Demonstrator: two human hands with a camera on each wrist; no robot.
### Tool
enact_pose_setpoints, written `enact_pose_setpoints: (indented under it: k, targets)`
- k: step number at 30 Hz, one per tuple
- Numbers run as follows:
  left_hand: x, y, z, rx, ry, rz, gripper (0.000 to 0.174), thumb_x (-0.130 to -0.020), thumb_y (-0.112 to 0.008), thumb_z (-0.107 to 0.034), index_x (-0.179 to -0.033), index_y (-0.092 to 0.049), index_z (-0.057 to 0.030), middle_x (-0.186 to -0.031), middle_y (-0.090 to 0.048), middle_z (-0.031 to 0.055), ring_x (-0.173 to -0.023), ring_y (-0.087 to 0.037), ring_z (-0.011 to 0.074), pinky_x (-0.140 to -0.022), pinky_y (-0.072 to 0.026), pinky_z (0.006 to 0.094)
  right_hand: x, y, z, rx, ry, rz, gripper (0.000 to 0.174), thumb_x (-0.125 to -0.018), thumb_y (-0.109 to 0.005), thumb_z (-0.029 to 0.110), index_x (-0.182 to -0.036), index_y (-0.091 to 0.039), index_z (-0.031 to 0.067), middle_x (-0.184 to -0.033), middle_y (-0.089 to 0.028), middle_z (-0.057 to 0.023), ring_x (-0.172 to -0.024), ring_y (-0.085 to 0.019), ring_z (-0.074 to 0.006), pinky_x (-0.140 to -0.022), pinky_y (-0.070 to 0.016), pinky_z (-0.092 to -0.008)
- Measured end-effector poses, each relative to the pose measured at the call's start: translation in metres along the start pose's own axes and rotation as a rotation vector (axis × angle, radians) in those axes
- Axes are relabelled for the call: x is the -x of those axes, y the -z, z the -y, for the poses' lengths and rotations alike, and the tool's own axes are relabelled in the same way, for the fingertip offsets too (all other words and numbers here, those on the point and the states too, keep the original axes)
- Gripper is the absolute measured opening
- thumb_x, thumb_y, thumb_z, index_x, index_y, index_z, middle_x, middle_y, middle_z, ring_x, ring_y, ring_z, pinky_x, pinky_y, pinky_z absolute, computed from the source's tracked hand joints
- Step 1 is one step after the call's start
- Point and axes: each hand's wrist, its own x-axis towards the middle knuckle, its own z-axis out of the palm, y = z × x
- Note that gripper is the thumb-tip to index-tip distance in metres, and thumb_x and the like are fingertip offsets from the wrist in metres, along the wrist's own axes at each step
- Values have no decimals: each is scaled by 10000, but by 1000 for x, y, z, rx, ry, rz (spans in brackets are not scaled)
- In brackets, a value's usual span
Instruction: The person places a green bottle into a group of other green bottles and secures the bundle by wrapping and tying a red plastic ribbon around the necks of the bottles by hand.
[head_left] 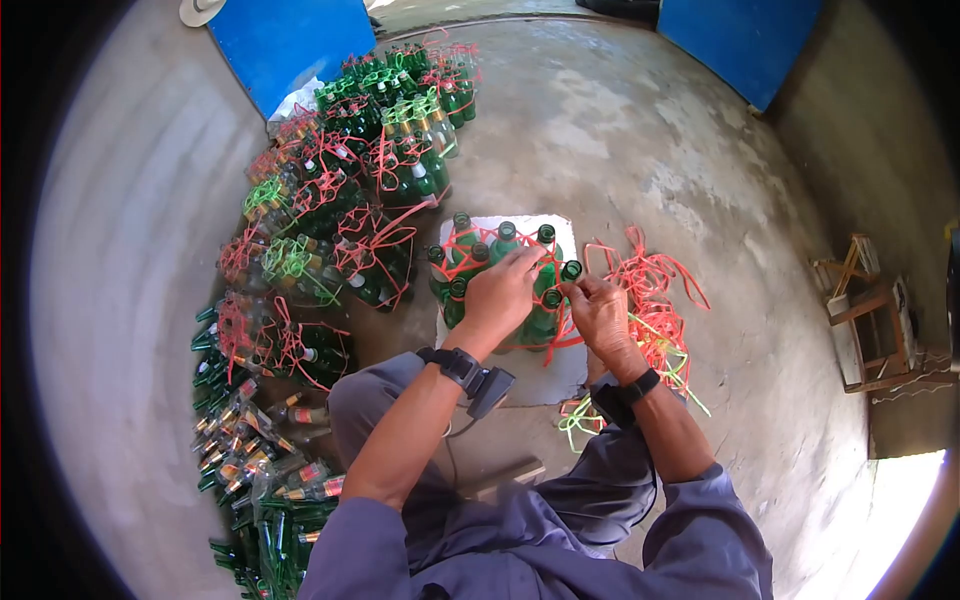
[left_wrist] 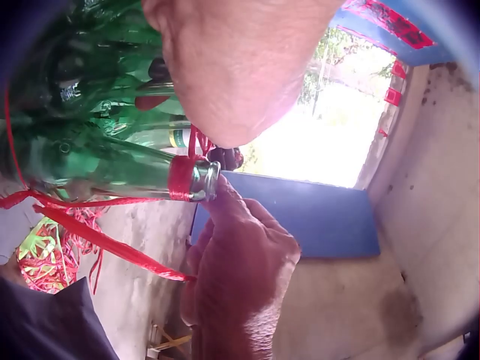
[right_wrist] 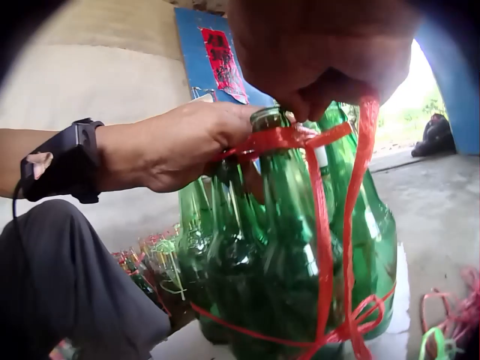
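Note:
Green glass bottles (head_left: 507, 245) stand upright in a cluster, bound by red plastic strapping (right_wrist: 277, 139) round their necks and lower down round their bodies. My left hand (head_left: 505, 295) reaches over the cluster, fingertips among the necks at the strapping; I cannot tell whether they grip it. At the near right bottles, my right hand (head_left: 600, 315) holds a red strap, which runs taut into its curled fingers (left_wrist: 196, 281) in the left wrist view. Its thumb side is right at the mouth of one bottle (left_wrist: 180, 178). In the right wrist view, strap lengths hang from this hand (right_wrist: 322, 60).
Under the cluster lies a white board (head_left: 560, 375). Loose red and green strapping (head_left: 650, 285) is heaped to its right. Bundled bottles (head_left: 330, 180) line the left side, with loose bottles (head_left: 250, 440) lying nearer. A wooden stool (head_left: 880, 320) is by the right wall.

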Motion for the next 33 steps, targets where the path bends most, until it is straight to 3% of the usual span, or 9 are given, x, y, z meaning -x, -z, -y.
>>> enact_pose_setpoints:
  k: [1,2,5,11,18,23,25,29,33]
  targets:
    - [0,1,-1,-5,26,30,332,-944,-620,-99,-1266,-647,-173,-1231,-696,58,-1036,-693,297,-809,-569,396,0,1,-3,-126,-40,24,255,-900,-696,171,-763,-654,-40,-618,-602,-207,-526,-587,-316,-566,-480,-432]
    - [-1,1,-1,-6,26,35,332,-944,-620,-99,-1266,-647,-173,-1231,-696,58,-1036,-693,297,-809,-569,396,-1,2,-6,-128,-45,24,255,-900,-696,171,-763,-654,-40,-618,-602,-207,-526,-587,-316,-566,-480,-432]
    - [-1,1,-1,8,24,26,330,-946,-619,-100,-1268,-645,-170,-1236,-695,69,-1046,-691,301,-823,-567,403,-4,12,-5,-341,-183,213,236,-937,-686,165,-855,-694,-56,-593,-441,-63,-653,-420,-58,-580,-419,-316]
    - [-2,5,-2,14,29,64,348,-936,-627,-73,-1273,-647,-155,-1245,-694,89,-1067,-686,316,-848,-564,398,0,10,-24,-442,-256,326,229,-963,-671,177,-972,-739,-42,-664,-570,13,-700,-476,-52,-646,-453,-299]
    - [-2,7,-1,-6,-12,81,356,-950,-616,-97,-1303,-624,-145,-1271,-683,105,-1097,-677,320,-858,-560,407,4,-1,-33,-491,-290,301,231,-961,-676,184,-1030,-762,-20,-770,-675,11,-773,-535,-64,-747,-485,-289]
    - [0,3,1,-32,-29,90,383,-962,-600,-109,-1341,-599,-161,-1302,-660,90,-1124,-664,320,-864,-555,419,6,-8,-35,-443,-351,281,245,-958,-671,229,-995,-771,7,-704,-637,-20,-733,-518,-62,-711,-486,-309]
    - [1,1,1,-73,-53,27,381,-943,-626,-117,-1314,-608,-199,-1267,-676,47,-1041,-692,300,-788,-568,420,9,-14,-33,-494,-302,185,282,-947,-668,255,-878,-751,-5,-629,-573,-23,-671,-488,-68,-649,-476,-330]
    - [0,4,3,-51,-59,55,415,-938,-633,-128,-1344,-596,-202,-1277,-670,64,-1046,-694,297,-786,-571,416,9,-23,-30,-461,-393,151,356,-908,-669,257,-710,-657,-38,-563,-527,-12,-586,-460,-76,-546,-447,-346]
    - [4,6,-2,-92,-100,-3,449,-875,-689,-89,-1317,-622,-128,-1297,-662,88,-1107,-654,332,-882,-542,437,10,-20,-21,-539,-507,163,267,-914,-684,194,-806,-726,-46,-603,-487,44,-564,-402,-73,-508,-348,-318]
